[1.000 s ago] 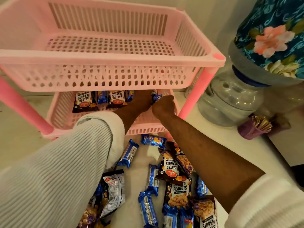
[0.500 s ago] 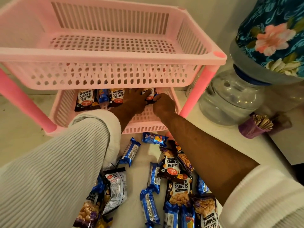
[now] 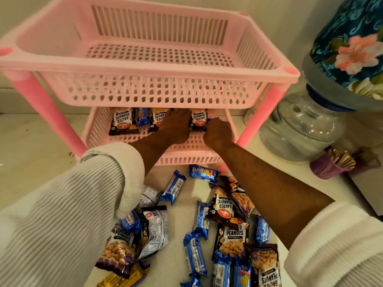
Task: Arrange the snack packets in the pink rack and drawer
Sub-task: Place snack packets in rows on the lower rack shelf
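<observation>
A pink two-tier rack stands in front of me, its top basket empty. Along the back of the lower tier stand salted peanuts packets and a blue biscuit packet. My left hand reaches in with straight fingers resting on the packets. My right hand is curled beside another peanuts packet. It pinches a blue biscuit packet, of which only a sliver shows. Several loose peanut packets and biscuit packets lie on the floor under my arms.
A large water jar with a floral cover stands right of the rack. A purple cup sits in front of it. The rack's pink legs flank the lower tier. Pale floor lies at the left.
Both hands have pushed further back into the lower tier. A peanuts packet now stands in the row between them.
</observation>
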The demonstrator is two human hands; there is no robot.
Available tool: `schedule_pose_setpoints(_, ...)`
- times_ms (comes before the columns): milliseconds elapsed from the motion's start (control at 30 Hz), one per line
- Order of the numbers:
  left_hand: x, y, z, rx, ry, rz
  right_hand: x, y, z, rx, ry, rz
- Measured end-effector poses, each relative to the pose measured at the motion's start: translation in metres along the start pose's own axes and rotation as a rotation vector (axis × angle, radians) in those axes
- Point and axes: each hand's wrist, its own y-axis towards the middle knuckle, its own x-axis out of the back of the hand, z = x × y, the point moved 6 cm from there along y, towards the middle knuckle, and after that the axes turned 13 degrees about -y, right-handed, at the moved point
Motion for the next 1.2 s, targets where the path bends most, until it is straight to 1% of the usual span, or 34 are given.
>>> schedule_pose_setpoints(100, 0.005, -0.014, 0.002, 0.038, -0.054, 0.074, 0.0, -0.004, 0.003, 0.055, -0.07, 0.022)
schedule_pose_setpoints(267, 0.016, -0.05, 0.004, 0.015, -0.156, 0.139, -0.001, -0.012, 0.001, 0.101, -0.133, 0.096)
schedule_pose_setpoints(367, 0.023, -0.068, 0.013, 0.096, -0.307, 0.166, 0.005, -0.014, 0.002, 0.14, -0.195, 0.138)
schedule_pose_setpoints(533, 0.029, -0.093, 0.024, 0.143, -0.315, 0.187, 0.014, -0.016, 0.007, 0.237, -0.386, 0.236)
schedule_pose_setpoints(633, 0.034, -0.104, 0.031, 0.183, -0.333, 0.158, 0.019, -0.015, 0.011, 0.292, -0.442, 0.288)
schedule_pose_setpoints(733, 0.037, -0.11, 0.033, 0.195, -0.335, 0.122, 0.021, -0.012, 0.013, 0.321, -0.439, 0.333)
schedule_pose_setpoints(967, 0.041, -0.115, 0.03, 0.21, -0.348, 0.081, 0.026, -0.011, 0.01, 0.334, -0.447, 0.349)
schedule_pose_setpoints(1033, 0.043, -0.116, 0.029, 0.204, -0.35, 0.064, 0.03, -0.011, 0.01, 0.337, -0.452, 0.327)
schedule_pose_setpoints(1100, 0.045, -0.118, 0.028, 0.2, -0.343, 0.014, 0.038, -0.014, 0.011, 0.325, -0.438, 0.277)
schedule_pose_setpoints(1200, 0.051, -0.128, 0.021, 0.171, -0.423, -0.157, 0.057, -0.028, 0.013, 0.29, -0.317, 0.139)
